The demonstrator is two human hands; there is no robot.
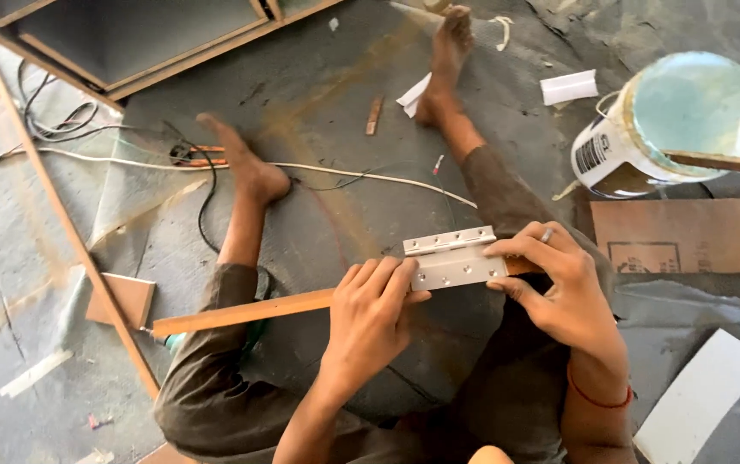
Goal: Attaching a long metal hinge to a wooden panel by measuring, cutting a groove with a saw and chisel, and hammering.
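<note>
A silver metal hinge with several screw holes lies flat on a long narrow wooden strip that rests across my lap. My left hand grips the strip from above, its fingertips touching the hinge's left edge. My right hand, a ring on one finger, pinches the hinge's right end against the strip. My bare legs and feet stretch out over the grey floor.
A paint can with a stick across it stands at the right beside a brown board. Cables run across the floor at left, near a thin wooden batten, a small wood block and a cabinet frame.
</note>
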